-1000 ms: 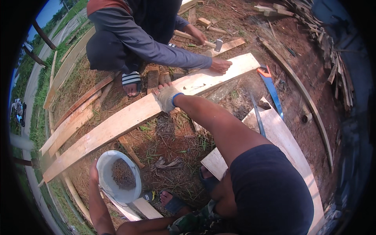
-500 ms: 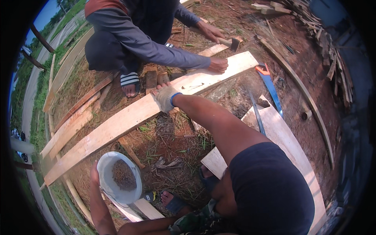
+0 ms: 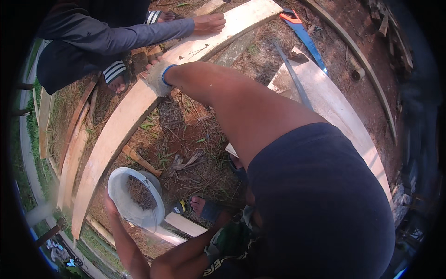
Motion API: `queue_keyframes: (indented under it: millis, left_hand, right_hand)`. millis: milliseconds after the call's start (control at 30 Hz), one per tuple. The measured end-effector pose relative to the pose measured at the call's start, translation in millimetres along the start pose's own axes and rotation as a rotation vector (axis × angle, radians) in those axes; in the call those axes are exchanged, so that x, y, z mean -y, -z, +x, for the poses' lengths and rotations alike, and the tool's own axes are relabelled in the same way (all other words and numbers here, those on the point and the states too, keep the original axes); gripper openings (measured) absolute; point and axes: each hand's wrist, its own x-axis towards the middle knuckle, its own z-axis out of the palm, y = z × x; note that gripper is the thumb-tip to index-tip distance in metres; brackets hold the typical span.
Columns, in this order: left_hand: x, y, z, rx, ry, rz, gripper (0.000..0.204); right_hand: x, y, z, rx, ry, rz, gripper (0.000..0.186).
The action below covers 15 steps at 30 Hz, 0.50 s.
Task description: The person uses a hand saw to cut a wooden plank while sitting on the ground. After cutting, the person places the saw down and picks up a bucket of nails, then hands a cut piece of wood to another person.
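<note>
A long, pale wooden plank (image 3: 121,114) stretches from the lower left to the upper middle, over other pieces of wood. My right hand (image 3: 157,80), in a fingerless light glove with a blue cuff, lies across it and grips it, fingertips at its far edge. At the lower left, my left hand (image 3: 110,205) holds the outer side of a white bucket (image 3: 161,204). Inside the tilted bucket lies a heap of brown nails (image 3: 141,193). A co-worker's hand (image 3: 209,24) presses on the plank farther up, its fingers curled.
An orange-handled handsaw (image 3: 306,41) with a blue blade lies at the upper right. A dark metal strip (image 3: 293,74) rests on a wide board (image 3: 341,118). More planks (image 3: 74,153) lie on the left. The co-worker's sandalled foot (image 3: 116,76) is beside the plank.
My view has shifted, so the plank and co-worker sit higher and farther left. The co-worker's hammer and other hand have left the picture. Both my hands keep their holds.
</note>
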Motion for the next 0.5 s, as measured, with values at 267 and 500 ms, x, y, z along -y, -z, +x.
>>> queue_keyframes:
  millis: [267, 500]
  left_hand:
    - [-7.6, -2.5, -9.8, -0.106, -0.015, 0.045, 0.058]
    - [-14.7, -32.2, -16.1, -0.062, -0.015, 0.048, 0.056]
  right_hand:
    - [8.7, 3.0, 1.4, 0.006, -0.006, -0.081, 0.101]
    - [-1.1, -3.2, 5.1, 0.009, 0.001, -0.118, 0.095]
